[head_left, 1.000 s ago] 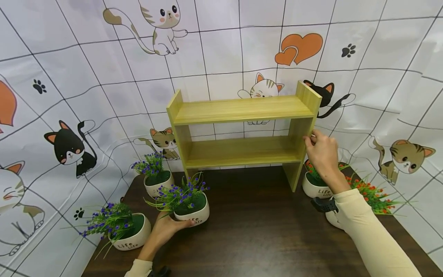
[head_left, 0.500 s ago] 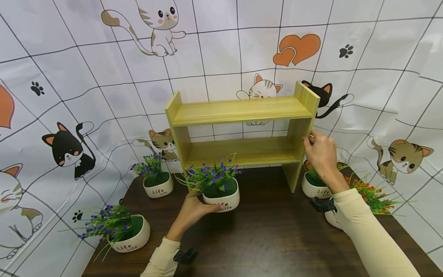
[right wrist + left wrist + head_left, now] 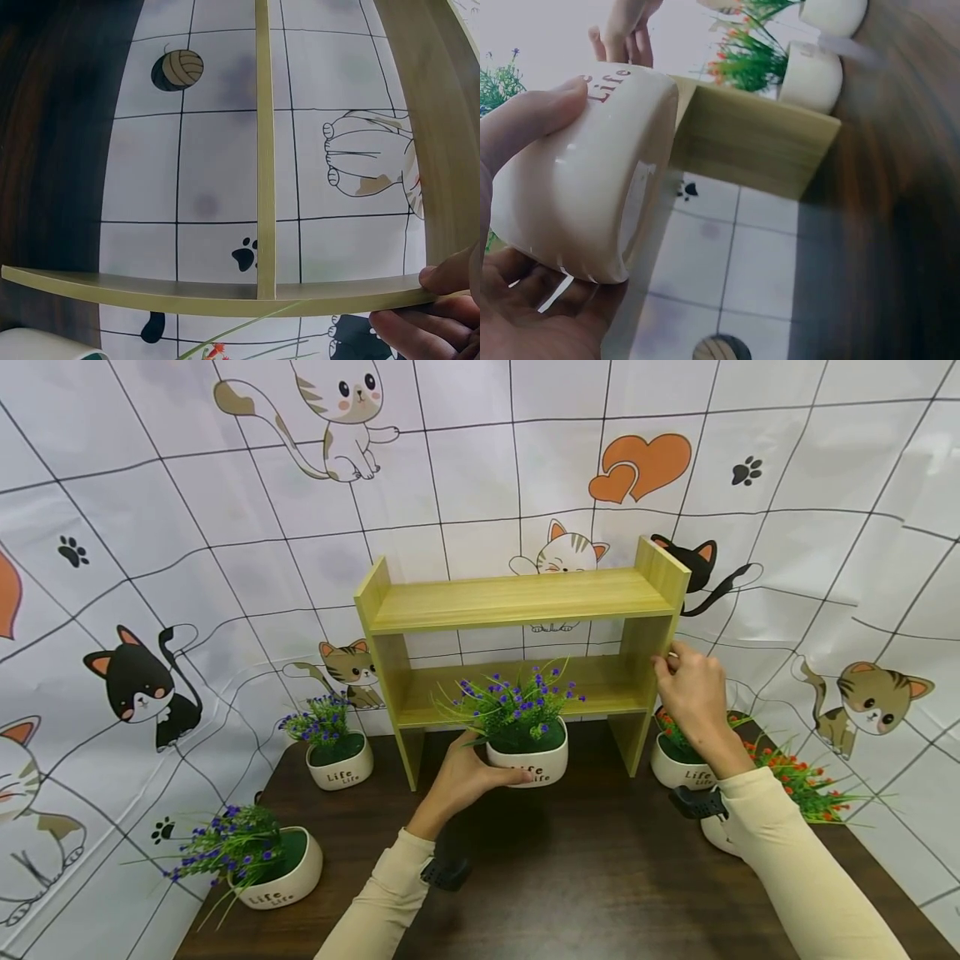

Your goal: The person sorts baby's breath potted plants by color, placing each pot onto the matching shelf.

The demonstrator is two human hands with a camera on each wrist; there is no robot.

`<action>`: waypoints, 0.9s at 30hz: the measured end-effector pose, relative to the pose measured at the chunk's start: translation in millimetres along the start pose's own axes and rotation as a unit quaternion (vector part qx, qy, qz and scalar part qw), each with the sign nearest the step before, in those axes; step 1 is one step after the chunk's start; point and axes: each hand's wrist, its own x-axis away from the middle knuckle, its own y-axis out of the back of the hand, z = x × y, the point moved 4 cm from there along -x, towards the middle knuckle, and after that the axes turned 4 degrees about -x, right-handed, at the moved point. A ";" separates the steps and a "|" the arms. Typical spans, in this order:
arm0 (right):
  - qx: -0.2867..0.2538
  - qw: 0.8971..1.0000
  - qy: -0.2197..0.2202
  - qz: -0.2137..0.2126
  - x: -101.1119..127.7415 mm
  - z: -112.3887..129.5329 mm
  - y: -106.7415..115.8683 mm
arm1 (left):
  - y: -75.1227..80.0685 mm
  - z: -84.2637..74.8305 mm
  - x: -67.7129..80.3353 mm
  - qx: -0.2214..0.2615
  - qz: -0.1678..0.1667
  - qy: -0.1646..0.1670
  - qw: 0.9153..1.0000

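Observation:
In the head view my left hand (image 3: 467,774) grips a white potted plant (image 3: 528,752) with purple flowers and "Life" lettering. It is off the table, in front of the lower board of a two-tier wooden shelf (image 3: 517,602). The left wrist view has the thumb (image 3: 551,109) on the pot's lettered front and the other fingers round its far side. My right hand (image 3: 693,697) pinches the front edge of the shelf's right side panel. Thumb and fingers lie on either side of that panel (image 3: 337,301) in the right wrist view.
Two purple-flowered pots, one at the back (image 3: 341,762) and one nearer (image 3: 277,872), stand left of the shelf. On the right are two orange-flowered pots, the rear one (image 3: 678,768) and the front one (image 3: 720,835), partly behind my right arm. A cat-patterned wall (image 3: 480,468) backs the dark table (image 3: 570,877).
My left hand has carried the purple-flowered pot rightward and up, from beside the shelf's left leg to before its lower board. My right hand stays on the side panel.

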 end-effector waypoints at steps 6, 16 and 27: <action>0.005 1.000 -0.003 0.001 -0.5 -0.1 -0.4 | -12.2 -16.2 -16.7 -0.005 0.012 -0.011 1.000; 0.006 1.000 -0.002 0.002 -2.0 -1.1 0.1 | -32.2 -36.4 -44.4 -0.002 0.036 -0.006 0.999; 0.001 1.000 0.001 0.002 -0.8 -1.1 0.3 | -52.3 -44.8 -72.2 -0.001 0.041 0.013 0.999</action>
